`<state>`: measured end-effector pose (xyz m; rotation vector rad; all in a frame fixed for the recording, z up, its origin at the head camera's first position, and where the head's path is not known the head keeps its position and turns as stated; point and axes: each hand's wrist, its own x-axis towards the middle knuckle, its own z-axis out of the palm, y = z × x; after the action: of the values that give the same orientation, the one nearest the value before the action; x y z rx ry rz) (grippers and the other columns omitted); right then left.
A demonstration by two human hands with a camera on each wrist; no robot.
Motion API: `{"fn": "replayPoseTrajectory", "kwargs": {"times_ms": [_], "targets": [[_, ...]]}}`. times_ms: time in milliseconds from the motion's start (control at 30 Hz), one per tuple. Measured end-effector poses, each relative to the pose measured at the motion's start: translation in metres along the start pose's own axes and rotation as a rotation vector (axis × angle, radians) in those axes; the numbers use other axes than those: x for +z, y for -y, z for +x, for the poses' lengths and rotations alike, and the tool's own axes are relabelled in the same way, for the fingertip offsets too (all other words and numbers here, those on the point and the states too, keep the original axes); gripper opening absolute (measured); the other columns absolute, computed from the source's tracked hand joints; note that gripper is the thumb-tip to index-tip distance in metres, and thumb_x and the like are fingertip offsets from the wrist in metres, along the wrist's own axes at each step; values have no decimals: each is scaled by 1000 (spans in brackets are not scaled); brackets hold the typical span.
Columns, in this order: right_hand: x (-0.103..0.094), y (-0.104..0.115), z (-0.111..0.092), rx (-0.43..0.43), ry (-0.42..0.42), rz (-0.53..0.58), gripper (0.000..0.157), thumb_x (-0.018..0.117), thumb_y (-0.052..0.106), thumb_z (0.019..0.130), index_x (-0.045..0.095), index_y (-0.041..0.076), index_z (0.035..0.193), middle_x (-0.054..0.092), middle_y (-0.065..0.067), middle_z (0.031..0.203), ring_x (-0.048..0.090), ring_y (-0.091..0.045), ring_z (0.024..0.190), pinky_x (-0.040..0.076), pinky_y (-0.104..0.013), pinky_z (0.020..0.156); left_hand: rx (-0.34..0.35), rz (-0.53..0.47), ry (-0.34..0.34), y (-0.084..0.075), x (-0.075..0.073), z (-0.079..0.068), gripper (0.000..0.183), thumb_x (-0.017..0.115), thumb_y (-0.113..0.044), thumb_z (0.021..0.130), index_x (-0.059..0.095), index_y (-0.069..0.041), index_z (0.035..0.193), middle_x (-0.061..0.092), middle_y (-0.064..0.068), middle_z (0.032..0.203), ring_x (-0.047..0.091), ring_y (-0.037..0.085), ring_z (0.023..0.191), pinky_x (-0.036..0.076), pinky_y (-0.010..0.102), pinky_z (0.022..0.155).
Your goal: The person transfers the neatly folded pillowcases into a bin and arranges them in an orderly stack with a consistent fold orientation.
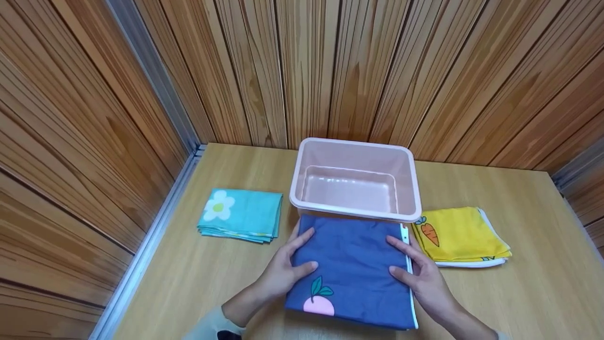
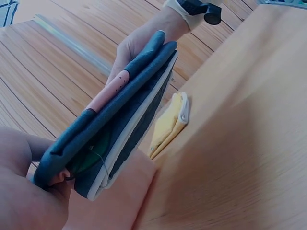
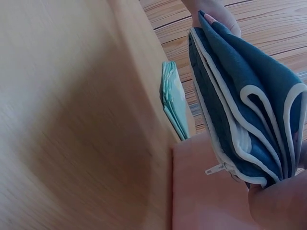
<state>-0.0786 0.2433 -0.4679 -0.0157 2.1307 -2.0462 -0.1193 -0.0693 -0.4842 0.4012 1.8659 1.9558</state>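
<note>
From the head view I see the left hand [image 1: 282,273] and right hand [image 1: 427,279] gripping a folded blue cloth [image 1: 354,274] before the pink bin [image 1: 349,189] — left wrist shows it above the table [image 2: 240,143], right wrist alone plainly its zipper pull [image 3: 215,169].

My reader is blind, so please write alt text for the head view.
A left hand and right hand hold a folded blue cloth before a pink bin. On the table, a folded turquoise cloth lies left, a folded yellow cloth right.
</note>
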Motion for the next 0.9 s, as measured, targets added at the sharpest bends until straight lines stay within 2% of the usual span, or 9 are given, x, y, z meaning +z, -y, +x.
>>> {"fn": "replayPoseTrajectory", "kwargs": {"times_ms": [167,500,633,900], "targets": [[-1,5,1,-12,-4,7,60,63,-3,96,40,-8,151,-12,-13,170,-17,-25,154,14,-9,115,28,31,-7,-5,1,0,69,65,-11,100,32,-14,161,-5,6,172,4,40,155,23,56,120],[-5,14,5,-3,-4,38,61,63,-4,96,39,-7,152,-12,-9,170,-15,-23,155,16,-14,118,76,19,-5,-10,2,4,68,63,-6,99,32,-8,160,-6,10,171,-1,39,155,12,58,122],[-5,17,5,-12,-7,50,61,63,-4,96,38,-8,152,-14,-11,170,-17,-23,154,14,-15,119,93,32,7,-13,1,5,68,63,-5,100,31,-6,160,-7,11,171,-1,39,156,12,57,123],[-9,27,9,4,-17,19,62,65,-1,97,38,-5,153,-9,-8,171,-13,-22,155,12,-21,122,35,35,-5,-26,-1,11,67,62,-8,101,33,-16,160,-6,4,172,6,38,156,22,55,121]]}}
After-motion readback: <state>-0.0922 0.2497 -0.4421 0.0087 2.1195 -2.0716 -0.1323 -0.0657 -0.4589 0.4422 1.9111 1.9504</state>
